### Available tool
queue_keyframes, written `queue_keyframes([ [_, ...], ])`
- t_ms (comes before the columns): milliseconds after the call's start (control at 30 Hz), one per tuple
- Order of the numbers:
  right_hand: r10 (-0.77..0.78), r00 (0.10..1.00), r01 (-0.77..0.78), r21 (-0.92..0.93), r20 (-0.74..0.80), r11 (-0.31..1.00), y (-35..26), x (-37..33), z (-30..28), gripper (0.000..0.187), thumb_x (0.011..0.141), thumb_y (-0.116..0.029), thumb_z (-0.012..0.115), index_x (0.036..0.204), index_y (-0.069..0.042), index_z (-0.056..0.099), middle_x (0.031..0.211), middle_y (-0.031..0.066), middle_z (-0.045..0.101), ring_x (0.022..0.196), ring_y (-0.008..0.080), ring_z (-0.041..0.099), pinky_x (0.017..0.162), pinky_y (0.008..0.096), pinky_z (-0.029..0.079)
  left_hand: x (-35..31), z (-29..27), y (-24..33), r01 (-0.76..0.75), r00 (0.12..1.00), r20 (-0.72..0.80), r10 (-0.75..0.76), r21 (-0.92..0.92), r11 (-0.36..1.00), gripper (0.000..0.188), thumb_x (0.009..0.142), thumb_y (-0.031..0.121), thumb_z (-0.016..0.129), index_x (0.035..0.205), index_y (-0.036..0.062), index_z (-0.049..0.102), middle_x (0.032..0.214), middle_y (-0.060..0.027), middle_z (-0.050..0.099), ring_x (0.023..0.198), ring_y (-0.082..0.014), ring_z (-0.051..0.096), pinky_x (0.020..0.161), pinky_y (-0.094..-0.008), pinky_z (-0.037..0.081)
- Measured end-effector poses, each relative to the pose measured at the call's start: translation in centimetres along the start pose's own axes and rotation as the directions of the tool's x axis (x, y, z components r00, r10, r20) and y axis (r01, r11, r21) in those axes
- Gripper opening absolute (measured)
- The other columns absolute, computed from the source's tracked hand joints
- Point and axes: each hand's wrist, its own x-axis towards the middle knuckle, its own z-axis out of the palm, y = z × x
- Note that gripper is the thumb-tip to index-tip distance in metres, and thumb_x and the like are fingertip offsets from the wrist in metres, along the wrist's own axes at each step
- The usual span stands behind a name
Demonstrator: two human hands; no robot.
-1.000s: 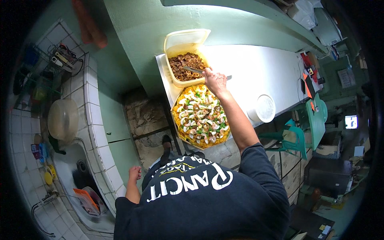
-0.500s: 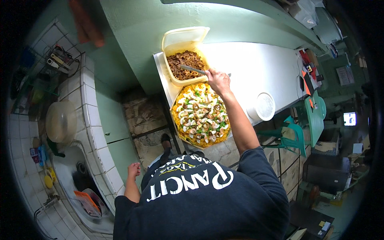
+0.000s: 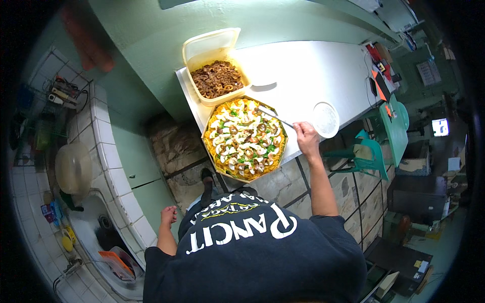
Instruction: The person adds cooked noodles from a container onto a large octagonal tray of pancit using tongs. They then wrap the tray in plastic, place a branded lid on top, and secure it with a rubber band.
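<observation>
My right hand is closed on slim metal tongs, whose tips reach over the upper right of an octagonal tray of yellow noodles. Egg slices, brown rings, pinkish pieces and chopped greens cover the noodles. Behind the tray stands a yellowish plastic tub with its lid raised, holding dark brown squid rings. Whether the tongs pinch a piece is too small to tell. My left hand hangs by my side, fingers curled, with nothing visible in it.
Right of the tray, a round white container sits near the edge of the white table. A green chair stands beyond it. To my left run a tiled counter and a sink.
My right hand has drawn the tongs out of the tub and swung right and nearer, bringing their tips over the noodle tray. The view has shifted slightly. My left hand stays curled.
</observation>
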Motion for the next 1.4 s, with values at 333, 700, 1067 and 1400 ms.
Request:
queue_keyframes([
  [333, -0.048, 0.986, 0.075, -0.174, 0.157, 0.982, -2.6, 0.0, 4.4, 0.021, 0.089, -0.023, 0.053, 0.092, -0.008, 0.066, 0.087, 0.0086, 0.063, 0.076, 0.0289, 0.063, 0.068, 0.0382, 0.048, -0.9, 0.7, 1.5, -0.102, 0.995, 0.019, 0.102, 0.024, 0.994, 0.018, 0.086, 0.028, 0.063, 0.094, 0.0116, 0.061, 0.07, 0.0014, 0.056, 0.048, -0.0091, 0.048, 0.041, -0.0256, 0.042],
  [700, -0.094, 0.99, 0.113, 0.194, -0.108, 0.974, -7.0, 7.3, 3.1, 0.024, 0.091, -0.024, 0.054, 0.094, -0.005, 0.069, 0.068, 0.0147, 0.063, 0.061, 0.0228, 0.062, 0.057, 0.0338, 0.045, -2.3, -0.3, -2.0, -0.139, 0.99, 0.03, 0.136, 0.102, 0.985, 0.02, 0.087, 0.027, 0.061, 0.097, 0.0105, 0.061, 0.071, -0.0004, 0.055, 0.048, -0.0107, 0.048, 0.042, -0.0263, 0.043],
  [1067, -0.458, 0.879, 0.476, -0.233, 0.13, 0.848, -12.7, 15.7, 17.5, 0.014, 0.087, -0.02, 0.053, 0.086, -0.007, 0.057, 0.086, 0.0135, 0.056, 0.073, 0.0315, 0.062, 0.062, 0.0446, 0.049, -0.8, -3.0, -3.3, -0.222, 0.974, -0.005, 0.225, 0.133, 0.966, 0.018, 0.086, 0.026, 0.062, 0.097, 0.0116, 0.061, 0.073, -0.0006, 0.055, 0.05, -0.012, 0.049, 0.044, -0.0278, 0.044],
  [1400, -0.396, 0.877, 0.452, -0.188, 0.272, 0.872, -14.9, 16.4, 15.9, 0.015, 0.088, -0.02, 0.05, 0.087, -0.007, 0.057, 0.089, 0.0138, 0.059, 0.076, 0.0334, 0.062, 0.066, 0.0463, 0.048, 2.9, -3.8, -5.9, -0.389, 0.921, 0.075, 0.382, 0.225, 0.893, 0.018, 0.085, 0.025, 0.062, 0.096, 0.011, 0.06, 0.073, -0.0019, 0.056, 0.05, -0.0121, 0.049, 0.042, -0.0282, 0.044],
])
